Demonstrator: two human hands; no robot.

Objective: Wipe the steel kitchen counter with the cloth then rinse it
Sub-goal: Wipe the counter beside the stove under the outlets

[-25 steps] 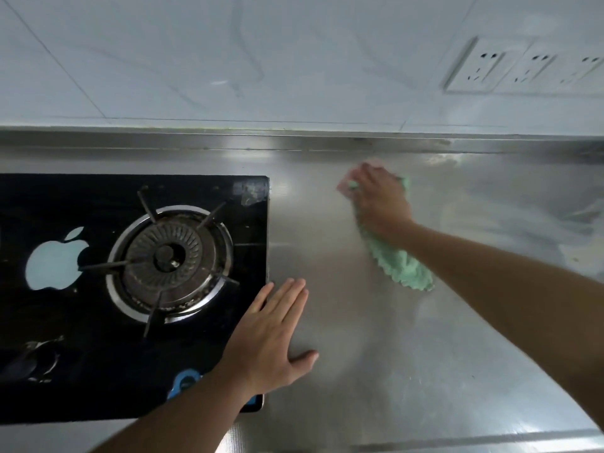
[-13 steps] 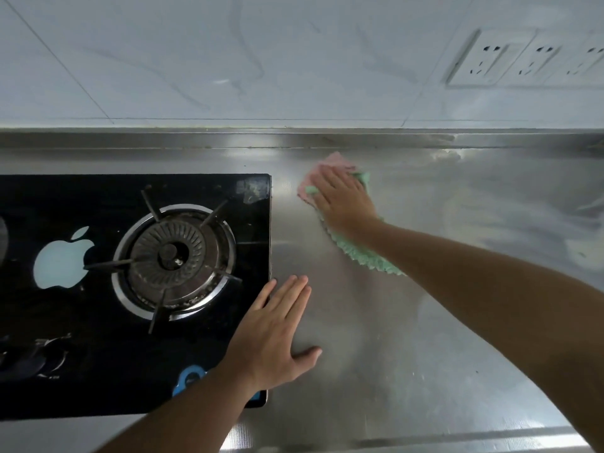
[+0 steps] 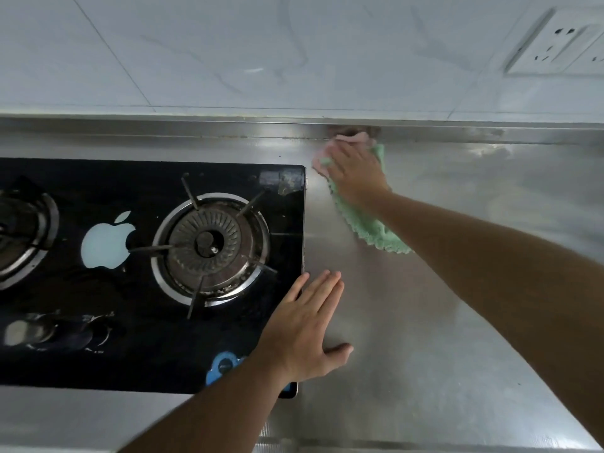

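Observation:
A green and pink cloth (image 3: 369, 223) lies flat on the steel counter (image 3: 425, 322), close to the back upstand and just right of the hob's far corner. My right hand (image 3: 354, 173) presses down on the cloth with its fingers spread flat, pointing toward the wall. My left hand (image 3: 307, 325) rests flat with straight fingers, half on the hob's right edge and half on the counter, holding nothing. Wet smears show on the steel to the right of the cloth.
A black glass gas hob (image 3: 137, 348) with a burner (image 3: 210, 248) and a second burner (image 3: 19, 233) at the left edge fills the left side. A tiled wall (image 3: 261, 53) with a socket plate (image 3: 555, 44) rises behind the counter. The counter's front edge (image 3: 425, 444) runs along the bottom.
My right hand has slid the cloth left and toward the back wall, up to the upstand near the hob's corner. My left hand has stayed in place.

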